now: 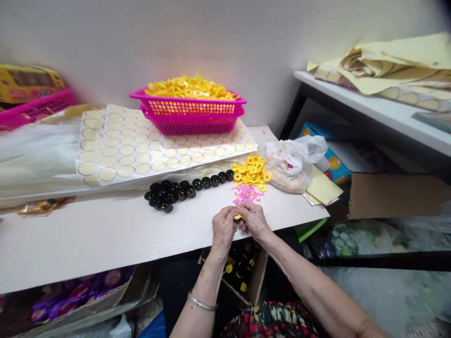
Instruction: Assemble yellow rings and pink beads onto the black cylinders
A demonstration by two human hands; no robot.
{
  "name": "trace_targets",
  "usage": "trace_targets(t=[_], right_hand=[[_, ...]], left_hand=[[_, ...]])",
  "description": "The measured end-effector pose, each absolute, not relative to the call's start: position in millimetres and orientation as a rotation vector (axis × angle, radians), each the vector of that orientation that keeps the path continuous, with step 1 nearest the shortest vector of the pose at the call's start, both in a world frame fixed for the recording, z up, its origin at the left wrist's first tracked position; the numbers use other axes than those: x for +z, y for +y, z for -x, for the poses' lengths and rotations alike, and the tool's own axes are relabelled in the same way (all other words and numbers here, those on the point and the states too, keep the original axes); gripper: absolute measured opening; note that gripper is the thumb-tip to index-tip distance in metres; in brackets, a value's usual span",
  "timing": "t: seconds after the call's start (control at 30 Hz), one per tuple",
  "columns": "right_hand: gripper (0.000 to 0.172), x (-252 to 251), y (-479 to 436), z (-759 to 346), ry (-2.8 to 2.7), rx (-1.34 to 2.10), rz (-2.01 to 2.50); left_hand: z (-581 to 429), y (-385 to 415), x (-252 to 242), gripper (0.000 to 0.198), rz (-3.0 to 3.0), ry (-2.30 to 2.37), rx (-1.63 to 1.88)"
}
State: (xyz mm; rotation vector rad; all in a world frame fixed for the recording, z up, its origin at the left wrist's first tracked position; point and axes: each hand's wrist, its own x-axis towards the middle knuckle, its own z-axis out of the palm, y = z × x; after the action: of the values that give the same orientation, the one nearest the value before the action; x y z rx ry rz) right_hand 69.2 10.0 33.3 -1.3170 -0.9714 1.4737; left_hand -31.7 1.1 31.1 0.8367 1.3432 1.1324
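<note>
My left hand (224, 228) and my right hand (254, 220) meet at the front edge of the white table. Both are closed round a small yellow ring-shaped piece (239, 217) with a pink bead at its centre; its underside looks dark and is mostly hidden by fingers. Just beyond my fingertips lies a scatter of small pink beads (245, 193). Behind them is a pile of yellow rings (251, 170). A row of black round caps (210, 181) runs left from there into a cluster of black caps (164, 195).
A pink basket (193, 117) heaped with yellow parts stands on sheets of round stickers (134, 150). A plastic bag (291, 164) lies at the right. Below the table edge, an open carton (259, 277) holds black and yellow pieces. A shelf (373, 101) juts out at right.
</note>
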Motion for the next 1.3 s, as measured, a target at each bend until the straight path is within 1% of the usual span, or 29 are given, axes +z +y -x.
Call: trace_targets(t=[0.13, 0.23, 0.4, 0.57, 0.63, 0.73, 0.8, 0.93, 1.03, 1.2, 1.3], right_hand=[[0.033, 33.2, 9.2, -66.9, -0.962, 1.475, 1.335], [0.031, 38.0, 9.1, -65.0, -0.965, 1.451, 1.369], [0.026, 41.3, 9.5, -65.6, -1.01, 1.453, 1.389], [0.025, 34.6, 12.3, -65.2, -1.01, 1.405, 1.345], [0.025, 34.0, 12.4, -64.0, -1.006, 1.377, 1.361], [0.029, 36.4, 11.5, -63.7, -1.002, 1.376, 1.386], [0.032, 38.6, 10.6, -64.8, -0.998, 1.367, 1.392], [0.033, 40.6, 9.0, -66.4, -0.988, 1.36, 1.367], [0.035, 40.2, 10.1, -66.4, -1.01, 1.327, 1.358], [0.044, 45.6, 9.2, -83.4, -0.957, 1.341, 1.393], [0.047, 52.4, -6.0, -108.2, -0.866, 1.47, 1.164]], left_hand=[[36.8, 3.4, 31.6, 0.026, -0.866, 1.276, 1.088], [38.3, 3.7, 31.9, 0.028, -0.875, 1.253, 1.109], [33.6, 3.8, 32.3, 0.036, -0.864, 1.327, 1.131], [25.4, 7.2, 30.1, 0.032, -0.827, 1.393, 1.164], [23.3, 6.8, 29.4, 0.031, -0.841, 1.396, 1.183], [26.0, 3.8, 28.8, 0.036, -0.88, 1.391, 1.178], [32.2, 1.4, 29.3, 0.04, -0.906, 1.321, 1.151], [46.3, -1.1, 34.7, 0.041, -0.964, 1.082, 1.046], [48.2, 0.8, 38.2, 0.046, -0.979, 1.031, 1.015], [39.0, -1.3, 36.3, 0.035, -1.116, 1.125, 1.082], [34.9, -14.2, 39.9, 0.031, -1.254, 1.15, 1.198]])
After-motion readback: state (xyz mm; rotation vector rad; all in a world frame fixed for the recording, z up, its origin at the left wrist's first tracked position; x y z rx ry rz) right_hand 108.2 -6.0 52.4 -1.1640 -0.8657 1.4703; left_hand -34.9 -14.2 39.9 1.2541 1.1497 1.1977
